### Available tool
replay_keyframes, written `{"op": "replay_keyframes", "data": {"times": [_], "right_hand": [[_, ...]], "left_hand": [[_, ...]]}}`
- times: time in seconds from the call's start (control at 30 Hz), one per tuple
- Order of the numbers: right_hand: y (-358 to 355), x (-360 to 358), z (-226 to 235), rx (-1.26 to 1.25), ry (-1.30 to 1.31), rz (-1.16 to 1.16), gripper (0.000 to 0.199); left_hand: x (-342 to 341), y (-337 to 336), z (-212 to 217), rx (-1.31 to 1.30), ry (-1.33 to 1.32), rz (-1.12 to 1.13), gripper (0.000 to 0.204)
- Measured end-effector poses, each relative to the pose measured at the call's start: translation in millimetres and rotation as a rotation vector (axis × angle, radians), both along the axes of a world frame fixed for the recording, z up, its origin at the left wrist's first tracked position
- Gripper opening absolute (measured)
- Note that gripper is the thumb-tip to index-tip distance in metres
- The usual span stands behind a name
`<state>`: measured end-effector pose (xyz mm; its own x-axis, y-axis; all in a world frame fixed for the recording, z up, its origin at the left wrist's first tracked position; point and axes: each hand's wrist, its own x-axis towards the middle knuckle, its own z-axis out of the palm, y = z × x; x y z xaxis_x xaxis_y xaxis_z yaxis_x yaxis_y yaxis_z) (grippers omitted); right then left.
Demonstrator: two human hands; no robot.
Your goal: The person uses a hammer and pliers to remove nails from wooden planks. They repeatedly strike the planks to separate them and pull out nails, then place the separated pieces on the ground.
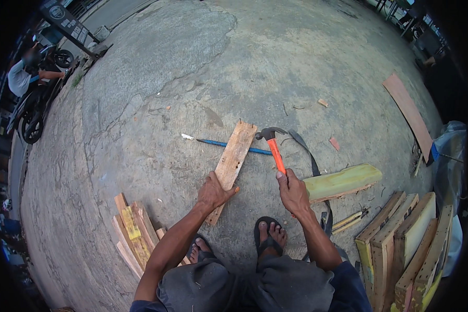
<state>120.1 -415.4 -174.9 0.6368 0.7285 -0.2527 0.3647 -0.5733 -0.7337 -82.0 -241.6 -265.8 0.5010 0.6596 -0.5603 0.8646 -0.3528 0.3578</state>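
Note:
My left hand [214,192] is closed round the near part of a short wooden board [233,157], which slants away from me above the concrete. Two bent nails [246,122] stick out at the board's far end. In my right hand [293,195] is a claw hammer [276,154] with an orange handle and a dark head. The hammer head is just right of the board's far end, apart from the nails. A blue bar [212,142] with a whitish end passes under the board; it looks like a pry bar.
A yellow-green wooden piece [344,182] and a dark strap [308,151] lie to the right. Boards are stacked at lower right [395,242] and lower left [135,229]. A thin curved panel [408,114] lies far right. A person [22,75] sits by motorcycles [34,117] at far left.

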Motion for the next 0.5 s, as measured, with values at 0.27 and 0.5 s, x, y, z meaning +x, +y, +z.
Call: {"op": "replay_keyframes", "data": {"times": [0.27, 0.5], "right_hand": [[58.8, 18.0, 33.8, 0.467, -0.289, -0.018, 0.022], [55.4, 25.6, -77.8, -0.106, -0.377, 0.197, 0.025]], "left_hand": [[-7.3, -3.4, -48.3, 0.058, 0.087, -0.033, 0.102], [-4.5, 3.7, -37.0, 0.047, 0.054, -0.010, 0.103]]}}
